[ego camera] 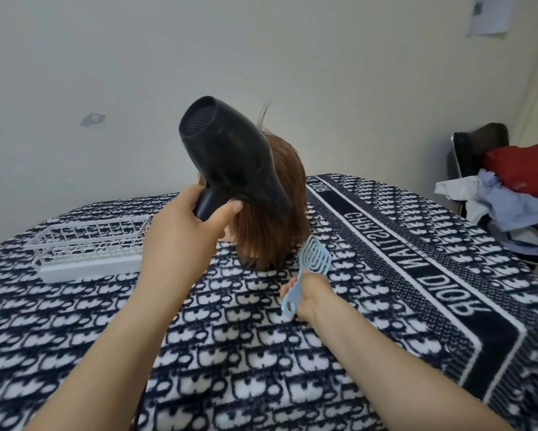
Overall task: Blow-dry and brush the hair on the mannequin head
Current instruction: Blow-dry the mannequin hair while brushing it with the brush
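A mannequin head with straight reddish-brown hair (271, 231) stands in the middle of the table, its back toward me and its face hidden. My left hand (180, 234) grips the handle of a black hair dryer (230, 160), whose nozzle presses down into the hair at the back of the head. A few strands fly up above the crown. My right hand (308, 293) holds a light blue vented brush (311, 259) by its handle, low and just right of the hair ends, apart from them.
A white wire basket (87, 244) sits on the left of the table. The table is covered by a navy-and-white patterned blanket (386, 306). A chair heaped with clothes (510, 194) stands at the far right by the wall.
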Demonstrator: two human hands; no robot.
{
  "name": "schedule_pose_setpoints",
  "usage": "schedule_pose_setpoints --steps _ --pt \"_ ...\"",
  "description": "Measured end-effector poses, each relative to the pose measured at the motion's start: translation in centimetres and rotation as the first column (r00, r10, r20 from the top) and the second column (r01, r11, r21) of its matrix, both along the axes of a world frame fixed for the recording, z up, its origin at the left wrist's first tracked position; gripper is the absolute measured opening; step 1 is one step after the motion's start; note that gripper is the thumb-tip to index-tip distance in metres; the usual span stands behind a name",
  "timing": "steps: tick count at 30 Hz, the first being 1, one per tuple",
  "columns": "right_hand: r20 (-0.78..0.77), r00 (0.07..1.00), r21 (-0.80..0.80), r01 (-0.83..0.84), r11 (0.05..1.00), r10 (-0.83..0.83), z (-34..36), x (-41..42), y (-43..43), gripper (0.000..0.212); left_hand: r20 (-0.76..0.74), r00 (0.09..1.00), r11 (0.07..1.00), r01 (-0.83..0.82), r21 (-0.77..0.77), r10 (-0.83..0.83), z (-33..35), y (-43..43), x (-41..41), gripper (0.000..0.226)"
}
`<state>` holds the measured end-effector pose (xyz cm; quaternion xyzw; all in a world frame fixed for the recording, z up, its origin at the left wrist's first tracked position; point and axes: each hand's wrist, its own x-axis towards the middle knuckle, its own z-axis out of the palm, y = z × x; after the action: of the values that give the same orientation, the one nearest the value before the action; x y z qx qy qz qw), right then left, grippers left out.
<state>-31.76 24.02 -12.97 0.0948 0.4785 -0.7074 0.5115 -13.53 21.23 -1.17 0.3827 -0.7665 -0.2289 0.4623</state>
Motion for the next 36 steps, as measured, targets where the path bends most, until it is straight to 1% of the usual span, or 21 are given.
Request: schedule_pose_setpoints --steps 2,3,5,7,10,12,14,15,18,19,22,25,28,32,36 --pt "-0.002 1.0 0.005 0.003 1.0 -0.003 0.2 0.0 0.2 0.034 -0.104 0.992 0.991 0.083 0.104 -0.072 0.1 -0.3 0.2 0.024" --pt "0.002 1.0 0.004 0.013 1.0 -0.013 0.4 -0.1 0.3 0.034 -0.131 0.988 0.987 0.097 0.125 -0.08 0.2 -0.3 0.3 0.025" --pt "0.031 0.999 0.006 0.041 0.999 -0.041 0.6 -0.4 0.5 0.035 -0.127 0.99 0.991 0.072 0.114 -0.057 0.3 -0.3 0.4 0.026" --pt "0.067 0.995 0.015 0.066 0.998 -0.067 0.4 -0.6 0.7 0.032 -0.103 0.994 0.996 0.035 0.077 -0.027 0.3 -0.1 0.6 0.026" --pt "0.068 0.994 0.02 0.081 0.996 -0.082 0.3 -0.7 0.9 0.028 -0.064 0.998 1.0 -0.004 0.025 0.005 0.4 0.3 0.6 0.027" --pt "0.104 0.99 0.004 0.096 0.995 -0.096 0.5 -0.7 0.8 0.029 -0.034 0.999 1.0 -0.02 -0.007 0.02 0.5 0.5 0.5 0.029" --pt "0.12 0.986 -0.035 0.117 0.993 -0.112 1.1 -0.6 0.7 0.029 -0.036 0.999 1.0 -0.016 -0.01 0.016 0.5 0.7 0.3 0.029" --pt "0.108 0.986 -0.062 0.131 0.99 -0.124 1.3 -0.5 0.6 0.028 -0.018 0.999 0.998 -0.036 -0.041 0.036 0.5 0.7 0.3 0.03" --pt "0.032 0.988 -0.144 0.151 0.978 -0.148 1.9 0.2 0.1 0.031 0.095 0.982 0.963 -0.139 -0.232 0.164 0.4 1.0 0.3 0.026" --pt "0.013 0.988 -0.169 0.151 0.974 -0.151 2.2 0.5 -0.1 0.033 0.105 0.98 0.959 -0.141 -0.244 0.171 0.3 1.0 0.3 0.024" --pt "-0.046 0.985 -0.232 0.152 0.961 -0.167 3.3 1.6 -1.0 0.038 0.068 0.988 0.969 -0.124 -0.212 0.141 0.2 1.0 0.3 0.025" --pt "-0.095 0.983 -0.257 0.131 0.957 -0.16 4.6 2.8 -2.1 0.035 -0.004 0.988 0.971 -0.15 -0.186 0.152 0.3 0.9 0.5 0.035" --pt "-0.054 0.991 -0.29 0.102 0.952 -0.123 6.0 3.7 -3.5 0.027 -0.045 0.994 0.987 -0.106 -0.117 0.102 0.6 0.6 0.8 0.034" --pt "-0.028 0.997 -0.287 0.067 0.956 -0.078 6.7 5.0 -5.3 0.026 -0.053 0.995 0.993 -0.086 -0.085 0.082 0.6 0.6 1.1 0.033" --pt "0.096 0.992 -0.246 0.102 0.964 -0.08 4.8 5.7 -6.2 0.027 -0.069 0.996 0.997 -0.056 -0.045 0.053 0.3 0.4 1.4 0.034"
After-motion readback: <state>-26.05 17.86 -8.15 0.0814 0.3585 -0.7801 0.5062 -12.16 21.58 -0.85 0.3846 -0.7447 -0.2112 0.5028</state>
